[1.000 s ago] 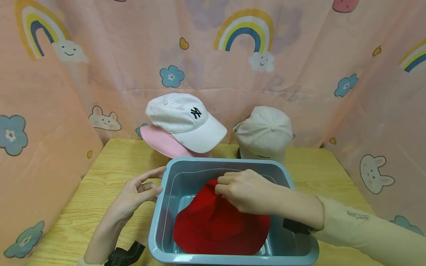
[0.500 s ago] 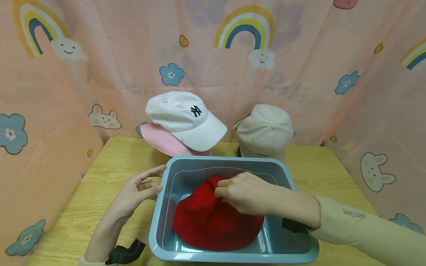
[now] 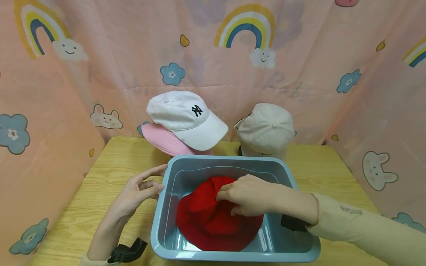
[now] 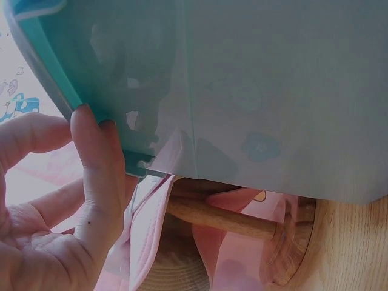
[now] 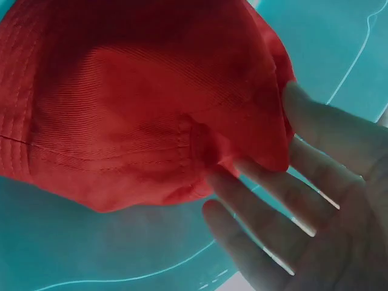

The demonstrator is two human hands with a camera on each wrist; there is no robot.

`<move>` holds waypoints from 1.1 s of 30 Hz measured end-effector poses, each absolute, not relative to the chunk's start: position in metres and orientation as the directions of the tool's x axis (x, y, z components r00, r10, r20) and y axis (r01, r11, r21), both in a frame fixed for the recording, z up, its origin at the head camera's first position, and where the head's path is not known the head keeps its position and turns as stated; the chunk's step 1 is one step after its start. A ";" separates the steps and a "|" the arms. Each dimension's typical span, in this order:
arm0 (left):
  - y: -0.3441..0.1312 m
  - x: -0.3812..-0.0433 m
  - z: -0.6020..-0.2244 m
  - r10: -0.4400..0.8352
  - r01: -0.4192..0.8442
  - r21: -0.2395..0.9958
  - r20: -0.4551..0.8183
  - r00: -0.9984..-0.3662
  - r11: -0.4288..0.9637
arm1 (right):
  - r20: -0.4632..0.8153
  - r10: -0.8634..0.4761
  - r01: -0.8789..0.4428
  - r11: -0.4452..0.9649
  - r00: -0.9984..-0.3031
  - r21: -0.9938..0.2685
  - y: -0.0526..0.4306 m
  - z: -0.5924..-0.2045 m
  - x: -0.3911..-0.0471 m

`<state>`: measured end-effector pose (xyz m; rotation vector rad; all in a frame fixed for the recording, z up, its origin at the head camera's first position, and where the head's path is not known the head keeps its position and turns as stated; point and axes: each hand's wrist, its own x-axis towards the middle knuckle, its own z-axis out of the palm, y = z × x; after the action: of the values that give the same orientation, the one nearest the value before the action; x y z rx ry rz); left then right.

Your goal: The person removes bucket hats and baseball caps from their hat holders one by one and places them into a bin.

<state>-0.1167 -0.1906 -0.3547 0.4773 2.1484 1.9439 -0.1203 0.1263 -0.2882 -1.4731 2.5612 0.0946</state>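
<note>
A red bucket hat [image 3: 213, 221] lies in a grey-blue plastic tub [image 3: 233, 256], its crown creased. Over the crown is my right hand [image 3: 253, 194]; in the right wrist view its fingers [image 5: 254, 212] are extended along the fabric, with the thumb spread apart from them and touching the cloth. At the tub's left rim is my left hand [image 3: 134, 192], its index finger stretched out and its fingertips against the rim's outer side. The left wrist view shows these fingertips touching the tub's wall [image 4: 273, 91]. The hat's right side is partly hidden under my right hand.
Behind the tub, a white cap [image 3: 179, 114] with a black emblem rests over a pink-brimmed hat [image 3: 166, 140]. A beige cap [image 3: 266, 125] stands to its right. A wooden post with a round base [image 4: 230, 219] shows beneath the pink fabric. The wooden table [image 3: 100, 177] meets a patterned curtain.
The red hat has sunk and spread flatter in the tub. My right hand has loosened from its crown, with the thumb moving away from the fingers. My left hand stays at the rim.
</note>
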 end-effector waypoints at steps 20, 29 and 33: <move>-0.191 -0.116 -0.353 0.365 0.096 0.991 0.057 -0.929 0.091 | -0.442 -0.723 -0.777 0.623 -0.531 -0.087 0.115 -0.305 -0.131; -0.190 -0.116 -0.354 0.370 0.093 0.992 0.057 -0.927 0.081 | -0.510 -0.691 -0.777 0.626 -0.513 -0.065 0.107 -0.326 -0.139; -0.190 -0.116 -0.355 0.371 0.097 0.992 0.061 -0.927 0.079 | -0.522 -0.686 -0.779 0.624 -0.507 -0.063 0.104 -0.333 -0.141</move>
<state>-0.1164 -0.1902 -0.3546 0.4744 2.1441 1.9447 -0.1414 0.1038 -0.3327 -1.1505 2.3410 0.2447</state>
